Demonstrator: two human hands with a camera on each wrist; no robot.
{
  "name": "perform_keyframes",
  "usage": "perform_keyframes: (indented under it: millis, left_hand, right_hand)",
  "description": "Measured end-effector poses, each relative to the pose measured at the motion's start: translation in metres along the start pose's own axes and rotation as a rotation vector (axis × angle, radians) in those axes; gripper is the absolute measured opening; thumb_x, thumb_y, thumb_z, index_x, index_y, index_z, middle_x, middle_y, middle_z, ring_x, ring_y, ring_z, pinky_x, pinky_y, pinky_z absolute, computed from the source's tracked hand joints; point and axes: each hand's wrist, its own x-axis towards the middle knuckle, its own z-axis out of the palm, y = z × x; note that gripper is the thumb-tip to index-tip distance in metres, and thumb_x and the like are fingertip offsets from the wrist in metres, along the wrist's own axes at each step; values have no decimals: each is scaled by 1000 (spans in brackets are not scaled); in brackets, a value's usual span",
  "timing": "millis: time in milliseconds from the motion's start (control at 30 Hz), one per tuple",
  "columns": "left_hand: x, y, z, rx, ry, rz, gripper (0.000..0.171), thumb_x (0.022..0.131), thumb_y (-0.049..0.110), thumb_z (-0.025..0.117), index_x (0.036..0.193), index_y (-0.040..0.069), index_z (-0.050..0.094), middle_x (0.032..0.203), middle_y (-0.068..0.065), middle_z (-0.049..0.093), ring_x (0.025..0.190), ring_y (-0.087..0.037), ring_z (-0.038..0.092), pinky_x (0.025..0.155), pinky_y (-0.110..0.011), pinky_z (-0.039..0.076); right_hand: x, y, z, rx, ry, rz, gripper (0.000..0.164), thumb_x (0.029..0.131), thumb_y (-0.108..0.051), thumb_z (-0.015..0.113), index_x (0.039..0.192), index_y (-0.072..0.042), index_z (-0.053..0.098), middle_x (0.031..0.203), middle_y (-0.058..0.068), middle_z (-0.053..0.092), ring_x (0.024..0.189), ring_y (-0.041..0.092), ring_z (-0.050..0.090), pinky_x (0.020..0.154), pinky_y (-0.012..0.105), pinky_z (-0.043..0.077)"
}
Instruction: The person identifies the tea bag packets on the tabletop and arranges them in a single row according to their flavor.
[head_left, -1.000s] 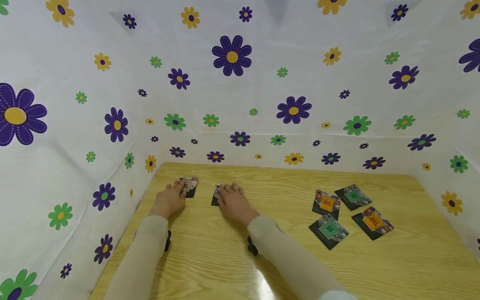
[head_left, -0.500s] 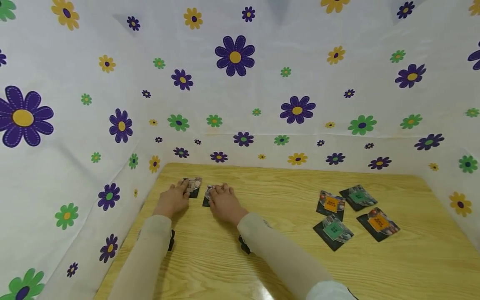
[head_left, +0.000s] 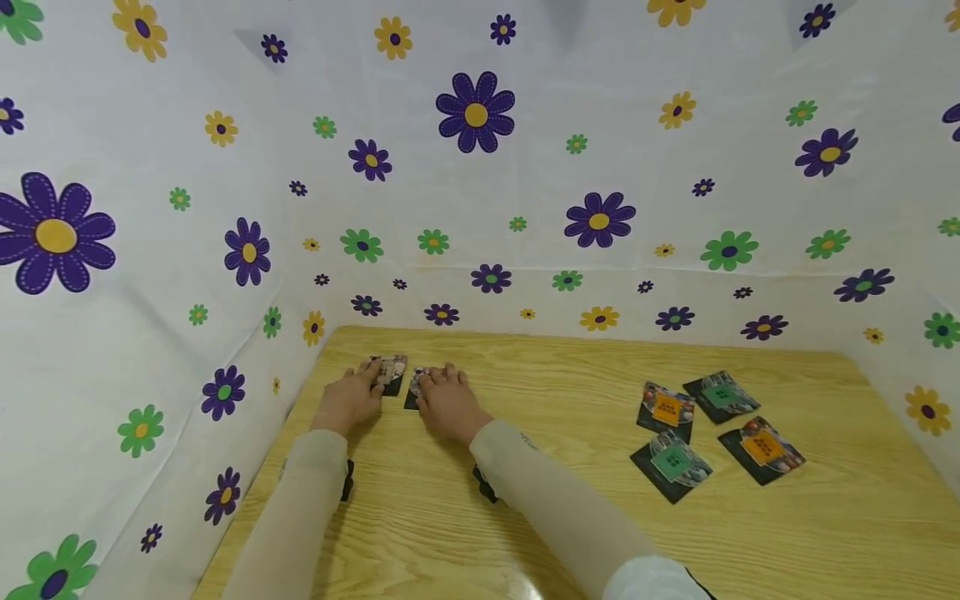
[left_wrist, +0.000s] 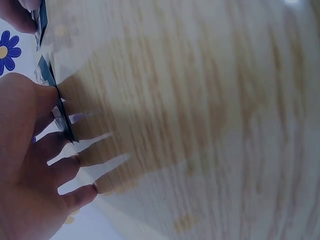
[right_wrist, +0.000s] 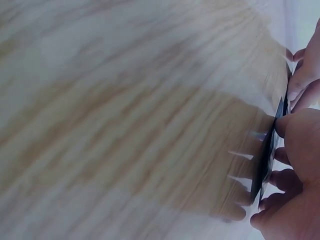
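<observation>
Two flat, square, dark packets with printed pictures lie side by side at the back left of the wooden table. My left hand [head_left: 352,400] rests on the left edge of one packet [head_left: 393,370], whose right part shows past the fingers. My right hand [head_left: 450,404] lies over the other packet [head_left: 413,390], covering most of it. In the left wrist view, the thumb and spread fingers of the left hand [left_wrist: 25,160] touch the thin packet [left_wrist: 61,115] at the tabletop. The right wrist view shows the right hand's [right_wrist: 302,165] fingertips spread along its packet [right_wrist: 264,160].
To the right lie several similar packets: an orange-labelled one [head_left: 667,409], a green-labelled one [head_left: 722,395], another green one [head_left: 671,463] and another orange one [head_left: 762,448]. A flower-printed white cloth [head_left: 525,183] walls the table [head_left: 555,383] at the back and sides.
My right hand has slid its packet left, nearer to the left packet, narrowing the gap between them. The left hand stays on its packet. The view has shifted slightly.
</observation>
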Motion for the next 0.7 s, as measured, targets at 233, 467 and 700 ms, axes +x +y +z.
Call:
perform_keyframes:
  millis: [233,467,700]
  left_hand:
    - [-1,-2,3,0,-6,-4,60,113,29,39,169,10,25,173,-21,24,157,-53,24,121,-74,28]
    - [-1,-3,3,14,-5,-3,60,113,29,39,169,10,26,173,-21,24,156,-53,25,120,-75,29]
    - [1,-1,4,13,13,-4,59,113,28,39,168,10,29,173,-20,27,156,-52,27,119,-75,31]
  right_hand:
    - [5,-2,4,7,1,27,54,115,-37,41,164,-14,40,172,8,35,163,36,22,133,53,22]
    - [9,-3,4,-1,17,31,54,115,-37,40,164,-15,40,172,8,35,163,36,23,133,53,23]
    - [13,1,7,-46,33,30,53,116,-38,38,163,-16,41,171,7,38,162,35,26,132,53,25]
